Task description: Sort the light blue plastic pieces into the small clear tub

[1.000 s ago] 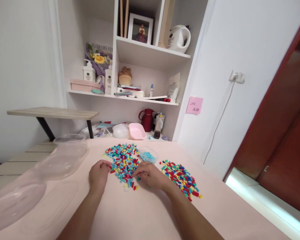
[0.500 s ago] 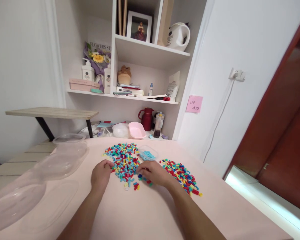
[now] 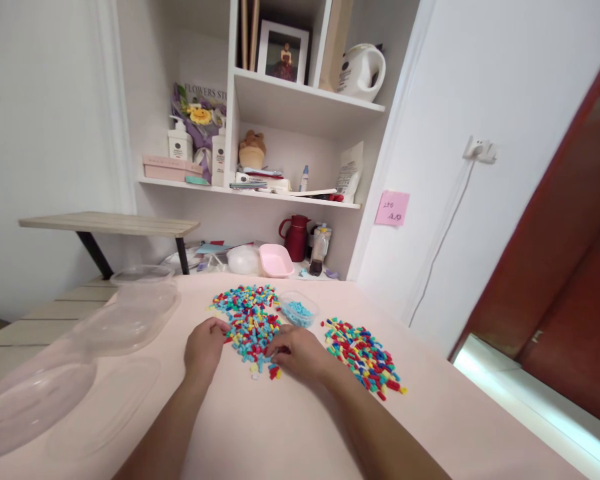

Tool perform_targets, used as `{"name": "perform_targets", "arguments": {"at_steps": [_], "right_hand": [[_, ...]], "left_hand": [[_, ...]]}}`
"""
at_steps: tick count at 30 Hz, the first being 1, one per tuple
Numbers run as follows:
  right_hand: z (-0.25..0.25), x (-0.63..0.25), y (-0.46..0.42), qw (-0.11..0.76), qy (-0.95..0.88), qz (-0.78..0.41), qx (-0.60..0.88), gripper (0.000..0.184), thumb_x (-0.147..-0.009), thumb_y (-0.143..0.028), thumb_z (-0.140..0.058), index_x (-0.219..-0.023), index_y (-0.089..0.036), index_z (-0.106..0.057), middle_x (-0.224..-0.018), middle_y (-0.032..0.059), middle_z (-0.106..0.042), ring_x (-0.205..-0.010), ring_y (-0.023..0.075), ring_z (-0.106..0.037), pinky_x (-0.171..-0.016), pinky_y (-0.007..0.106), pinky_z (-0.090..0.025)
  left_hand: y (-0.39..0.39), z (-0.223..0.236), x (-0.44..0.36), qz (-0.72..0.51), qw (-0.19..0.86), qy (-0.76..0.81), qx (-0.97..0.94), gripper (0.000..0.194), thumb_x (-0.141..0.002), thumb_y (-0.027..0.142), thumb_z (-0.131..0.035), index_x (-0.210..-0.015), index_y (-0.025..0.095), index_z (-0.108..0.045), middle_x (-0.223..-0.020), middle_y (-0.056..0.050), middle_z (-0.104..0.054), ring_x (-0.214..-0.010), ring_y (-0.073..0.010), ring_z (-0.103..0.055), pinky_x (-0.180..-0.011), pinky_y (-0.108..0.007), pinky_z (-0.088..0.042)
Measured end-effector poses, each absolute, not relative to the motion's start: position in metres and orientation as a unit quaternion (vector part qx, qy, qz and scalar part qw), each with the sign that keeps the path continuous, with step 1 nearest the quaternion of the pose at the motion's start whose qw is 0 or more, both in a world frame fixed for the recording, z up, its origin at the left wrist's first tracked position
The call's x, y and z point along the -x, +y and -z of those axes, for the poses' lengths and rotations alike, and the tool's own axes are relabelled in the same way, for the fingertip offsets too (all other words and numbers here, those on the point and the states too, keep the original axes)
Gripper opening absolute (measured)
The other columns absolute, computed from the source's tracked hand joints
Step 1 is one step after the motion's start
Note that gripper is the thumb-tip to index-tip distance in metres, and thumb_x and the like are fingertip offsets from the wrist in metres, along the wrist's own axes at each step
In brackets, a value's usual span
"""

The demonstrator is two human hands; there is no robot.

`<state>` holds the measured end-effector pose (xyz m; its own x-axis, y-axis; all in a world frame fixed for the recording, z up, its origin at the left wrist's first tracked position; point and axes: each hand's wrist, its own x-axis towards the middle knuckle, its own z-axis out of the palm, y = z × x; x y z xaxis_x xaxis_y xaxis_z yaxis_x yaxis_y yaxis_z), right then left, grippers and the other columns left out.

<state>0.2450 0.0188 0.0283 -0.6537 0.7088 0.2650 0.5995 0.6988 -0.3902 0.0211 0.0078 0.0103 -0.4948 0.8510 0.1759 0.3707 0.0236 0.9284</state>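
And here we are at the far left of the smooth, pale pink tabletop (image 3: 260,433), where see-through plastic containers (image 3: 125,327) with rounded edges lie beside a thin, flat clear lid (image 3: 107,407). Moving right, our left hand (image 3: 204,347) curls loosely, thumb and fingertips close together at the near-left edge of the middle heap (image 3: 253,327); we can't tell whether it pinches a piece. What a heap: small, hard-looking bits, glossy and stubby, in light blue, red, yellow and green, spread in two joined clumps! In from the right comes our right hand (image 3: 300,352), half closed, fingers bent down among the heap's near-right pieces, its grip hidden from us. Just beyond it sits the clear, thin-walled tub (image 3: 315,311), light blue pieces (image 3: 298,311) gathered inside. Farthest right, well apart from the middle heap, the second heap (image 3: 364,357) sprawls in a long, mixed-colour slant.
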Motion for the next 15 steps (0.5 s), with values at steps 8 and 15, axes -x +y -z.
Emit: {"name": "perform_targets", "arguments": {"at_steps": [8, 15], "right_hand": [[-0.032, -0.247, 0.021, 0.254, -0.881, -0.144, 0.371, 0.014, -0.073, -0.016, -0.061, -0.079, -0.023, -0.072, -0.082, 0.0004, -0.065, -0.076, 0.0133, -0.058, -0.068, 0.021, -0.041], [-0.039, -0.274, 0.047, 0.483, -0.747, -0.126, 0.439, 0.015, -0.078, -0.026, -0.057, -0.078, -0.019, -0.070, -0.075, 0.0029, -0.062, -0.065, 0.0140, -0.053, -0.064, 0.025, -0.042]], "left_hand": [[0.010, -0.007, -0.020, -0.530, 0.223, 0.679, -0.456, 0.023, -0.067, 0.016, -0.042, -0.064, 0.022, -0.064, -0.072, 0.000, -0.071, -0.062, -0.0166, -0.065, -0.061, -0.027, -0.044], [0.012, -0.008, -0.018, -0.526, 0.240, 0.677, -0.456, 0.021, -0.065, 0.015, -0.043, -0.063, 0.021, -0.063, -0.072, 0.000, -0.071, -0.060, -0.0161, -0.065, -0.060, -0.026, -0.044]]}}
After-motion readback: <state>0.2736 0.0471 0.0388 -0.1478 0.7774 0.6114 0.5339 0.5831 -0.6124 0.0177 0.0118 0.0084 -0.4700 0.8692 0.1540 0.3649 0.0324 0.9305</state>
